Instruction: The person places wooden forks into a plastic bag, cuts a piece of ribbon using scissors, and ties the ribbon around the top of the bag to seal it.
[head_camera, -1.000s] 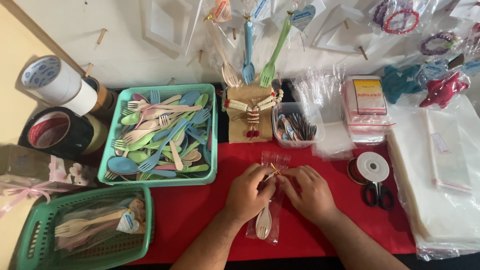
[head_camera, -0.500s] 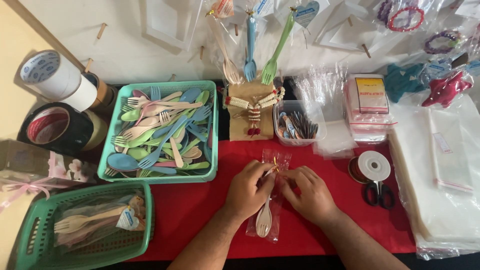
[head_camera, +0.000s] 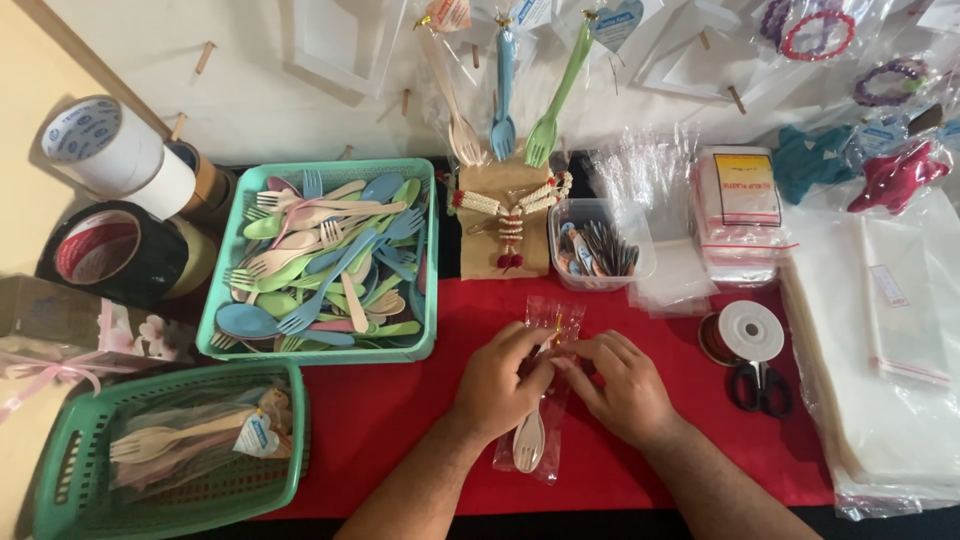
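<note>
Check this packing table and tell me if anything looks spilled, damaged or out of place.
Nothing stands out. The pastel plastic forks and spoons lie jumbled but inside their teal basket. Both hands, left hand and right hand, pinch the top of a clear cellophane cutlery packet lying on the red tablecloth.

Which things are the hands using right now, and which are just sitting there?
In use: left hand, right hand, clear bag with beige spoon and fork.

Just sitting: scissors, tape rolls, tray of coloured cutlery, green basket.
</note>
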